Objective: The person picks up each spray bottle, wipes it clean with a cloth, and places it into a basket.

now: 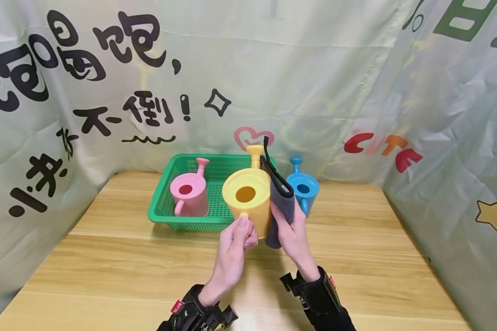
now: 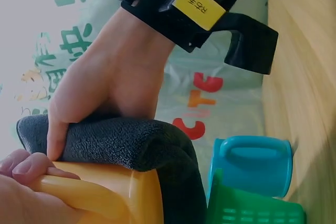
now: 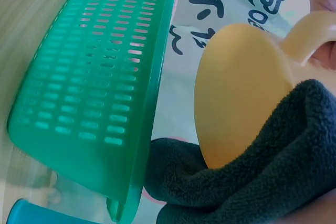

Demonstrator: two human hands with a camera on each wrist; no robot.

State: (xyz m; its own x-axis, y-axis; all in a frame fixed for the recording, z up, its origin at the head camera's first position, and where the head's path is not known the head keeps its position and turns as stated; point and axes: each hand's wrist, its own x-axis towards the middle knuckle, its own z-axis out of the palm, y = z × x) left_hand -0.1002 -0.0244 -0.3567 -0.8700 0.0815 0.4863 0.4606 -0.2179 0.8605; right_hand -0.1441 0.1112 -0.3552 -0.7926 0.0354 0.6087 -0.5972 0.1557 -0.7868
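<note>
A yellow watering can (image 1: 258, 209) is held up above the table, its round top opening facing me and its spout pointing away. My left hand (image 1: 232, 248) grips the can's handle, fingers curled round it. In my right hand (image 1: 291, 234) is a folded dark grey towel (image 1: 283, 207), pressed against the can's right side with the thumb on the near face. The left wrist view shows the towel (image 2: 110, 140) lying along the yellow body. Seen from the right wrist, the towel (image 3: 273, 171) also covers part of the can's base (image 3: 236, 93).
Behind the hands stands a green slotted basket (image 1: 190, 220) with a pink watering can (image 1: 195, 202) upright inside. A blue watering can (image 1: 310, 200) stands on the wooden table (image 1: 120, 276) right of the basket. Printed cloth walls (image 1: 314, 69) enclose the back and sides.
</note>
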